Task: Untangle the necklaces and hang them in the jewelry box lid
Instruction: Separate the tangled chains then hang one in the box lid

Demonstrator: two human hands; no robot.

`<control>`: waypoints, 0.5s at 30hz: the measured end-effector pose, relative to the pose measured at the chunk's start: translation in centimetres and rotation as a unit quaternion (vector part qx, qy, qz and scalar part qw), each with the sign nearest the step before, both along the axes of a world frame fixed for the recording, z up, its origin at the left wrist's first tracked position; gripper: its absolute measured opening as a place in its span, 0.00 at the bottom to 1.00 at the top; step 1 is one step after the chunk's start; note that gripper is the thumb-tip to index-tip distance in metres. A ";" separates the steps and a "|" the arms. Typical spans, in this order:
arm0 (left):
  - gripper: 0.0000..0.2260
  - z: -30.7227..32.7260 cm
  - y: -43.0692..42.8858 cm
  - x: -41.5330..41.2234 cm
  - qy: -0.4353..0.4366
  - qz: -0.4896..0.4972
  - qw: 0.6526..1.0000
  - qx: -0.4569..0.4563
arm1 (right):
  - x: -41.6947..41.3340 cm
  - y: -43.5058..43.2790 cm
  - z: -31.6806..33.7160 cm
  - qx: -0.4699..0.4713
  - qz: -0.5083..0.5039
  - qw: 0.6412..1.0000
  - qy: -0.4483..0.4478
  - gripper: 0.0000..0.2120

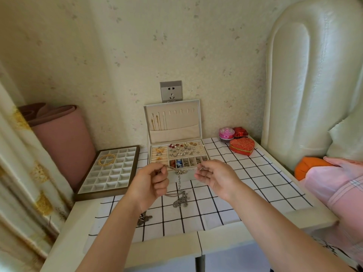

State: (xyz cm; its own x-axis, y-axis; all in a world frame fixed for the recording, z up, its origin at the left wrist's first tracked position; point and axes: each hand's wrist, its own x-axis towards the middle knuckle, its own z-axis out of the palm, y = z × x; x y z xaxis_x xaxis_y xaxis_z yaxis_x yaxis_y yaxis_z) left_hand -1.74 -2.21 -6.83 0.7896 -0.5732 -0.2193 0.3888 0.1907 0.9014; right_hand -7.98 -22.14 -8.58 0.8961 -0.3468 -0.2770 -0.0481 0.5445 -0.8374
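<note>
Head view: left hand (152, 180) and right hand (216, 177) each pinch the silver necklace (179, 179), its chain stretched between them and its pendant dangling over the table (78, 222) centre. Jewelry box (149, 156) at back edge, lid (176, 132) upright, gold chains (155, 120) hung at its left. Second necklace (144, 217) near front edge.

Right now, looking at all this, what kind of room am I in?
Most likely a bedroom: a padded cream headboard stands on the right with pink bedding below it, and the open jewelry box sits on a small bedside table against the wallpapered wall.
</note>
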 end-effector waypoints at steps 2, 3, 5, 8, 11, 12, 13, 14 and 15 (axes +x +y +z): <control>0.11 -0.1 0.1 0.0 -0.081 0.003 0.990 0.112 | -0.1 0.0 0.1 0.010 0.003 1.000 -0.013 0.02; 0.10 -0.2 0.1 -0.1 -0.115 0.009 0.981 0.154 | -0.1 0.1 0.3 0.007 0.009 1.000 -0.014 0.02; 0.10 -0.5 -0.1 -0.1 -0.148 0.021 0.967 0.205 | -0.2 0.3 0.4 -0.008 0.022 1.000 -0.011 0.04; 0.10 -0.9 -0.2 0.0 -0.148 0.053 0.962 0.225 | -0.2 0.4 0.4 -0.026 0.041 0.999 -0.014 0.09; 0.09 -0.8 -0.2 0.0 -0.147 0.079 0.960 0.224 | -0.1 0.5 -0.4 -0.149 0.089 0.985 0.004 0.08; 0.09 -0.8 -0.2 0.0 -0.150 0.083 0.958 0.227 | -0.1 0.7 -0.6 -0.220 0.101 0.970 0.023 0.07; 0.09 -0.8 -0.3 -0.1 -0.153 0.088 0.957 0.231 | -0.2 0.8 -0.8 -0.295 0.112 0.948 0.051 0.08; 0.09 -0.8 -0.4 -0.1 -0.155 0.092 0.955 0.235 | -0.3 1.0 -0.8 -0.366 0.119 0.920 0.076 0.12; 0.10 -0.8 -0.6 -0.2 -0.160 0.095 0.953 0.241 | -0.4 1.2 -0.8 -0.424 0.125 0.892 0.092 0.15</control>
State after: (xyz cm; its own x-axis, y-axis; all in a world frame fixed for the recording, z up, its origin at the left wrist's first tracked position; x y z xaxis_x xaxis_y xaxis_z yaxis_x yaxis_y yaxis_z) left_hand -1.90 -2.78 -7.66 0.9393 -0.3074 -0.1523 0.0796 -0.2365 0.9684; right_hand -8.37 -20.91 -9.39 0.9412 -0.2977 -0.1599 -0.2581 -0.3278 -0.9088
